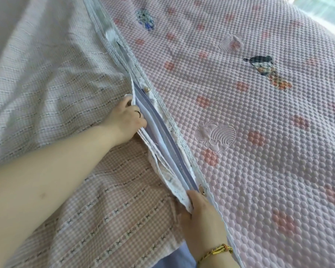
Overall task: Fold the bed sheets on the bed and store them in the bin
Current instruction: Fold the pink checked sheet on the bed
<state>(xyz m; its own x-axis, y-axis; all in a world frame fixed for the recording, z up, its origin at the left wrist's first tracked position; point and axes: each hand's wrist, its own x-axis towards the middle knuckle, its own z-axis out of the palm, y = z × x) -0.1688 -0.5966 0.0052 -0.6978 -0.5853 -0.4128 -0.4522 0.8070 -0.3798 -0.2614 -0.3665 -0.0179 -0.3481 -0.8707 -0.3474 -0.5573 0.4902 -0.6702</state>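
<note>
A pink checked bed sheet [70,105] with dark stitched stripes lies bunched over the left half of the view. Its white hemmed edge [162,163] runs diagonally down the middle, beside lavender and white layers [159,122]. My left hand [126,118], a ring on one finger, grips that edge near the middle of the frame. Lower down, my right hand [199,211], with a braided bracelet on the wrist, pinches the same edge. Both hands hold the hem up off the bed. The bin is not in view.
A pink quilted bed pad [259,132] with orange dots and embroidered patches covers the right half. Its grey trimmed border [174,120] runs along the sheet's edge. A lavender cloth [182,256] shows at the bottom.
</note>
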